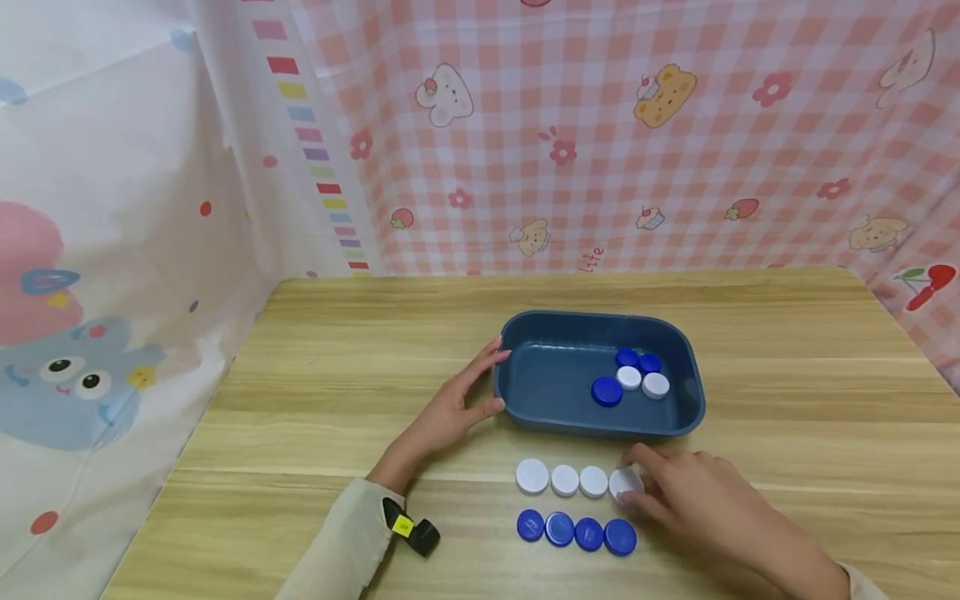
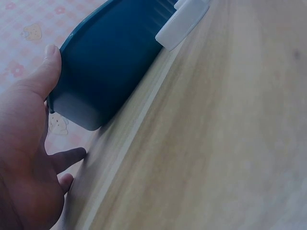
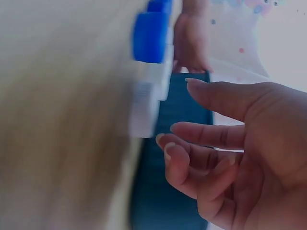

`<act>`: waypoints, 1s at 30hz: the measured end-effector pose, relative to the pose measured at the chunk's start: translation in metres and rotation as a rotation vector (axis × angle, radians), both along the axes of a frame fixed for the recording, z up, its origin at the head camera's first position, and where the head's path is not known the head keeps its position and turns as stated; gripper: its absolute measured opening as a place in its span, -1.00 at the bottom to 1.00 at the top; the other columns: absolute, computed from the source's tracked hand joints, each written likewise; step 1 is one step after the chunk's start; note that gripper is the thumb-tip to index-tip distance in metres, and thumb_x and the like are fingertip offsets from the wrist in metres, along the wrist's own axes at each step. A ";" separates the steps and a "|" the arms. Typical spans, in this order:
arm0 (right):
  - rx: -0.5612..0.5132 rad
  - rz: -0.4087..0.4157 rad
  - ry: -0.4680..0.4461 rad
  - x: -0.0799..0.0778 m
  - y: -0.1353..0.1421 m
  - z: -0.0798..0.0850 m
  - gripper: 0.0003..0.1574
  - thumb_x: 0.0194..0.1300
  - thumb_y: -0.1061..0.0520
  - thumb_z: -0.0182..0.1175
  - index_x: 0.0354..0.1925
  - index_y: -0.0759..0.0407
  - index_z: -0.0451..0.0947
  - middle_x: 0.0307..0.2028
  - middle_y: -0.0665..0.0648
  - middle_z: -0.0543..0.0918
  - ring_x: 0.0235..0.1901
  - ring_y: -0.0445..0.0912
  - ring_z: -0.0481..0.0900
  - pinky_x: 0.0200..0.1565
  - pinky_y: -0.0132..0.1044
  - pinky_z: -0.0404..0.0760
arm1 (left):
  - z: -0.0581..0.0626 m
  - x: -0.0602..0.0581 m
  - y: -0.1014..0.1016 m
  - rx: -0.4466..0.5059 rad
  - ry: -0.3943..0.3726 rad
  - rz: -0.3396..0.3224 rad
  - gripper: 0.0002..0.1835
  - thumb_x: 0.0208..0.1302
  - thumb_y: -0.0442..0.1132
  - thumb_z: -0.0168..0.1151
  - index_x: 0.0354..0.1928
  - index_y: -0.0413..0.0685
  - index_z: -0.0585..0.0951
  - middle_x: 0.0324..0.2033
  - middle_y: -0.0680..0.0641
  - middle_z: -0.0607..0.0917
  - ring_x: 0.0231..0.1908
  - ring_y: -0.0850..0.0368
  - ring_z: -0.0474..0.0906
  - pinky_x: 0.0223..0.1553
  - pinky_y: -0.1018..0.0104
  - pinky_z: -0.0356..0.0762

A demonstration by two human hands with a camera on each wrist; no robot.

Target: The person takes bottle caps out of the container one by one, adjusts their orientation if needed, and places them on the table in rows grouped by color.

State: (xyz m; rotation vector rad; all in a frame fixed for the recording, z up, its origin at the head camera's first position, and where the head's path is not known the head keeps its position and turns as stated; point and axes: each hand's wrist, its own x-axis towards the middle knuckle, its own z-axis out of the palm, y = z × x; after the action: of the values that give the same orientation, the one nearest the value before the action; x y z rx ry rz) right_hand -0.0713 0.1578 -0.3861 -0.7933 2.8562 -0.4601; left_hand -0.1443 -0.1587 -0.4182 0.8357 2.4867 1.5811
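A dark blue plastic tray (image 1: 558,425) stands on the table; inside lie blue caps (image 1: 607,391) and white caps (image 1: 656,386). My left hand (image 1: 444,414) rests at its left end with fingers spread, the thumb against the tray wall (image 2: 100,72) in the left wrist view. Before the tray runs a row of white bottle caps (image 1: 532,476). Below it is a row of blue bottle caps (image 1: 559,528). My right hand (image 1: 697,496) is at the rightmost white cap (image 1: 625,482), thumb and forefinger about it. In the right wrist view its fingers (image 3: 206,136) stand apart and hold nothing.
The wooden table (image 1: 315,358) carries the tray and both rows. A pink checked cloth (image 1: 600,167) hangs behind it, and a white printed cloth (image 1: 135,167) hangs at the left. A black strap (image 1: 408,527) with a yellow label is on the left wrist.
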 end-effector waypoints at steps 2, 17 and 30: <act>-0.016 0.005 0.024 0.000 0.001 0.008 -0.71 0.22 -0.15 0.29 -0.16 -0.09 0.52 -0.65 -0.26 0.27 -0.68 -0.35 0.23 -0.62 -0.42 0.25 | 0.000 0.000 0.000 0.001 0.004 -0.004 -0.36 0.32 -0.33 0.19 0.40 -0.17 0.23 0.47 -0.05 0.03 0.44 0.11 -0.11 0.39 0.05 -0.10; -0.252 0.025 0.017 -0.056 0.004 0.030 -0.75 0.28 0.00 0.28 -0.17 0.12 0.54 -0.60 -0.18 0.49 -0.64 -0.30 0.39 -0.59 -0.39 0.44 | 0.001 0.001 -0.001 -0.006 0.008 -0.010 -0.36 0.33 -0.32 0.19 0.41 -0.13 0.23 0.47 -0.07 0.03 0.44 0.06 -0.11 0.38 0.01 -0.08; -0.135 -0.030 -0.108 -0.101 -0.009 -0.004 -0.47 0.24 0.00 0.31 0.05 0.27 0.47 -0.47 0.02 0.59 -0.51 -0.16 0.51 -0.52 -0.27 0.51 | 0.000 -0.001 -0.002 -0.003 0.010 -0.008 -0.36 0.32 -0.34 0.20 0.41 -0.16 0.24 0.47 -0.06 0.03 0.44 0.08 -0.11 0.39 0.03 -0.09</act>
State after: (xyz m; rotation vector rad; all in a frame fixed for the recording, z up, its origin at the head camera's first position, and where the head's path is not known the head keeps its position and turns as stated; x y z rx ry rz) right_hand -0.1725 0.1485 -0.3899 -0.7241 2.7638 -0.6837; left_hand -0.1453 -0.1603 -0.4178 0.8540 2.4888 1.5742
